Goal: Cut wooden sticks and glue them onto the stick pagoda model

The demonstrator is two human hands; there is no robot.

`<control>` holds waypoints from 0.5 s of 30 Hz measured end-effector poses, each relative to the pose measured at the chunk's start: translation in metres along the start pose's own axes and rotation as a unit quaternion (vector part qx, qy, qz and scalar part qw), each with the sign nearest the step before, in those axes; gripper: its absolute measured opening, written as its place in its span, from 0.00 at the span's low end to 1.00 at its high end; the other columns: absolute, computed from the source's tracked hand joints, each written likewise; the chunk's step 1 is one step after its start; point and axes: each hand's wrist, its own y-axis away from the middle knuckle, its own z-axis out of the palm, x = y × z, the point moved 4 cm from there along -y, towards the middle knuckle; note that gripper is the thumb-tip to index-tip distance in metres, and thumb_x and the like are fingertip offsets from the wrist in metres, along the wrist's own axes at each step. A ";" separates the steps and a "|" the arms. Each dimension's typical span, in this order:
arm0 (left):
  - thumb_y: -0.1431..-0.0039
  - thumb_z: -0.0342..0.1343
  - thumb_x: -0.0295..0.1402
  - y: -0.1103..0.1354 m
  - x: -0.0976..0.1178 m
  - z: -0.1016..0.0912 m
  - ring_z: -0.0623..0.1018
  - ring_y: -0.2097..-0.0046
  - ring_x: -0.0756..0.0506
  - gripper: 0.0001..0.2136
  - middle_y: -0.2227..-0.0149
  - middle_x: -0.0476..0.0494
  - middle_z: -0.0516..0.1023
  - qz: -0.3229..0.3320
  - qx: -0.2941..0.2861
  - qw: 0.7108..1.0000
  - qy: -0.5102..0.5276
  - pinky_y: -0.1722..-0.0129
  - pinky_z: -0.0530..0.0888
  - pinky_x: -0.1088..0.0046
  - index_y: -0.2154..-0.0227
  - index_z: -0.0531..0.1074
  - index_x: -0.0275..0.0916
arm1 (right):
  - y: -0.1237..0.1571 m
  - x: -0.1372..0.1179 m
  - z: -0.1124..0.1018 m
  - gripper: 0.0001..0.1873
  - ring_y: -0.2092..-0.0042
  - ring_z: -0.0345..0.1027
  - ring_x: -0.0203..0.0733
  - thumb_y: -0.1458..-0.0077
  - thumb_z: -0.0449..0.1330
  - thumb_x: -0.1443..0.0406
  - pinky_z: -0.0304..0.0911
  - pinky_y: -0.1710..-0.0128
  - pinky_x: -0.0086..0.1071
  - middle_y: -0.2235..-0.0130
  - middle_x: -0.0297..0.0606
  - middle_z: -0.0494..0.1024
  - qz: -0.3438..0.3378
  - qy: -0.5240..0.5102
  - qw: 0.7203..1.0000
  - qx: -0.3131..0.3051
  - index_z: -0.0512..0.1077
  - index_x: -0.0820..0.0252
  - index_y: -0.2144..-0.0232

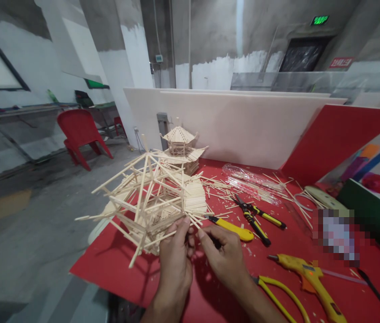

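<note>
A half-open pavilion frame of thin wooden sticks (149, 197) stands tilted at the table's left front. My left hand (176, 255) is closed at its near right corner, thumb and fingers pinching the stick ends there. Close by on the right, my right hand (225, 253) is closed too, its thumb and forefinger pinched at the tip of a thin wooden stick (196, 220) jutting from that corner. The fingertips hide the exact contact. Behind the frame is a finished-looking pavilion model (179, 137) with a pointed slatted roof.
On the red tabletop (206, 291) lie a yellow utility knife (233, 229), black-and-yellow cutters (253, 220), yellow-handled pliers (282, 291) and a yellow glue gun (311, 278). Loose sticks and clear plastic packets (253, 181) lie farther back. White boards (237, 125) stand along the rear.
</note>
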 end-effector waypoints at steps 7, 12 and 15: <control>0.59 0.69 0.37 0.001 0.000 0.001 0.64 0.82 0.57 0.15 0.80 0.54 0.70 -0.002 0.000 1.000 0.003 0.85 0.57 0.85 0.71 0.71 0.35 | 0.000 0.001 0.001 0.16 0.73 0.72 0.34 0.37 0.54 0.61 0.65 0.69 0.26 0.74 0.34 0.80 0.006 0.013 1.000 0.004 0.76 0.58 0.73; 0.59 0.69 0.38 0.002 0.002 0.001 0.64 0.82 0.57 0.16 0.80 0.54 0.70 -0.001 0.003 1.000 0.005 0.86 0.57 0.84 0.72 0.71 0.36 | 0.001 0.000 0.000 0.15 0.73 0.72 0.34 0.38 0.55 0.62 0.64 0.69 0.26 0.74 0.34 0.79 0.004 0.029 1.000 0.009 0.76 0.58 0.74; 0.59 0.70 0.37 0.002 0.002 0.000 0.64 0.82 0.57 0.16 0.80 0.54 0.70 -0.002 0.004 1.000 0.006 0.86 0.56 0.85 0.72 0.71 0.36 | 0.001 0.000 0.000 0.15 0.73 0.71 0.34 0.38 0.54 0.62 0.64 0.70 0.27 0.74 0.34 0.79 0.003 0.033 0.999 0.008 0.76 0.58 0.73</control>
